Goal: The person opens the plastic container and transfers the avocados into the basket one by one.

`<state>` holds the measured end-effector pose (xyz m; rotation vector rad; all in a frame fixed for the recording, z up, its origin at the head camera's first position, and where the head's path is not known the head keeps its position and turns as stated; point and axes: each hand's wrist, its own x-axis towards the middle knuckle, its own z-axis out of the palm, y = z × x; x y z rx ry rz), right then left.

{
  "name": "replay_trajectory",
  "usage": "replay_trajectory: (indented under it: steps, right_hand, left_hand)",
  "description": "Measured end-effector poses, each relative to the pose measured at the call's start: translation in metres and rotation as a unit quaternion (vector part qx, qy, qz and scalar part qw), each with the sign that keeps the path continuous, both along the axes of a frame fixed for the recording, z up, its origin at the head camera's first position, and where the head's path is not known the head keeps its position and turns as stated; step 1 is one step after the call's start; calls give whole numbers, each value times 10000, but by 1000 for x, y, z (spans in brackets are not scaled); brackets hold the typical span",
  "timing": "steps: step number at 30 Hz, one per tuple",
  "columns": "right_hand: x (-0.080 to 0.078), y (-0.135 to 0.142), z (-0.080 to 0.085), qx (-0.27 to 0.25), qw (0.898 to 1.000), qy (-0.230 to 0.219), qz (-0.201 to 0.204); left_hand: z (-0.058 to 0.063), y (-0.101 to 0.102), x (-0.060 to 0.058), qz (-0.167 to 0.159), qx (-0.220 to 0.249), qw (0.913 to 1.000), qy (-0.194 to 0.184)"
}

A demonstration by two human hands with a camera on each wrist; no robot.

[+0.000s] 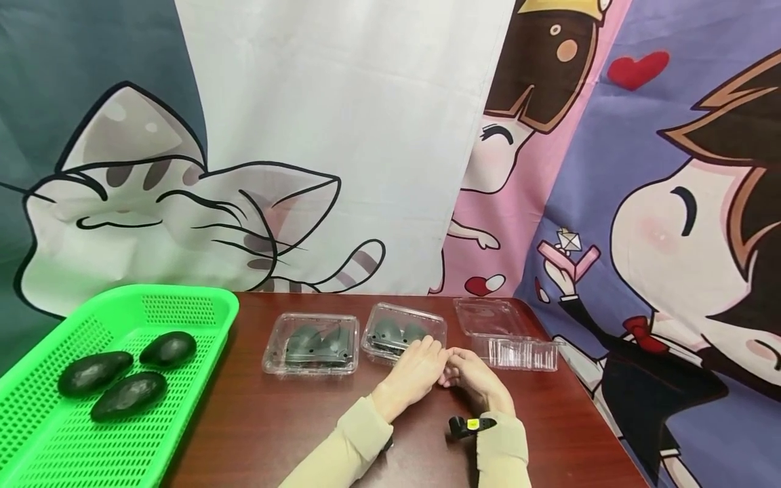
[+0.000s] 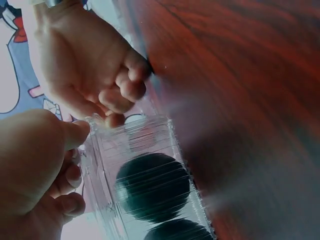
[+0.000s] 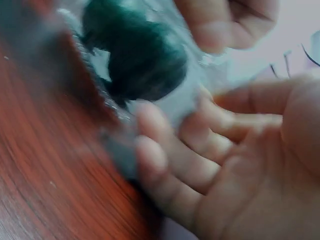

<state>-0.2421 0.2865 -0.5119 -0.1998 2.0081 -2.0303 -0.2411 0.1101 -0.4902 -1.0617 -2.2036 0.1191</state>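
A clear plastic clamshell box [image 1: 381, 339] with dark green avocados [image 2: 152, 187] inside stands in the middle of the table, its lid down. My left hand [image 1: 417, 369] pinches the box's near right corner between thumb and fingers. Close against it, my right hand [image 1: 472, 375] has its fingers curled at the same corner, gripping the edge. In the right wrist view the right hand's fingertips [image 3: 150, 155] touch the box's end, with the left hand [image 3: 230, 25] just above. The exact hold on the rim is partly hidden and blurred.
Another closed clamshell box [image 1: 274, 352] with avocados sits to the left. An open clamshell box [image 1: 521, 352] lies at the right, lid back. At far left, a green plastic basket [image 1: 222, 305] holds three dark avocados [image 1: 129, 396]. A printed cloth [image 1: 366, 135] hangs behind the table.
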Motion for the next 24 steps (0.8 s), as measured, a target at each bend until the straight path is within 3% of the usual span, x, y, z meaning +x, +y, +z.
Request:
replay_trajectory:
  steps: [3,5,14,24]
  right_hand:
    - [2,6,-2,-187,9985,-103,509]
    - [3,8,-4,-300,9974,-106,643]
    - [4,3,-2,-458,9980,110,424]
    - [6,-4,-3,-628,9958,195,634]
  left_hand:
    - [0,0,-1,16,-116,9999,86]
    - [0,0,0,36,-164,9998,109]
    - [6,10,6,356,-249,9983,385]
    - [7,23,12,976,-793,9896,702]
